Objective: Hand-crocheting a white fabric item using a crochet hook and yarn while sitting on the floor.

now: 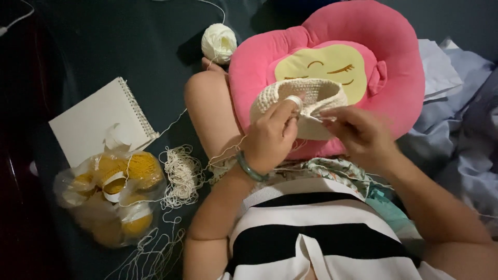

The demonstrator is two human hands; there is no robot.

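A cream crocheted piece [306, 101], shaped like a small bowl, is held up in front of a pink flower-shaped cushion [332, 67] with a yellow sleeping face at its centre. The near left rim of the piece is pinched by the left hand [270, 137], whose fingers are closed on the work; a white ring-like band is seen on one raised finger and a green bangle [250, 168] is worn on the wrist. The right edge of the piece is gripped by the right hand [358, 132], its fingertips pressed together on the stitches; whether a hook is held there cannot be told. A ball of cream yarn [218, 43] is seen farther off, at the cushion's left edge, with a strand trailing down past a bare knee [207, 101]. To the left, a spiral-bound notebook [96, 122] lies on the dark surface, and nearer, a clear plastic bag of yellow yarn skeins [111, 194] is set beside a loose tangle of cream thread [181, 173].
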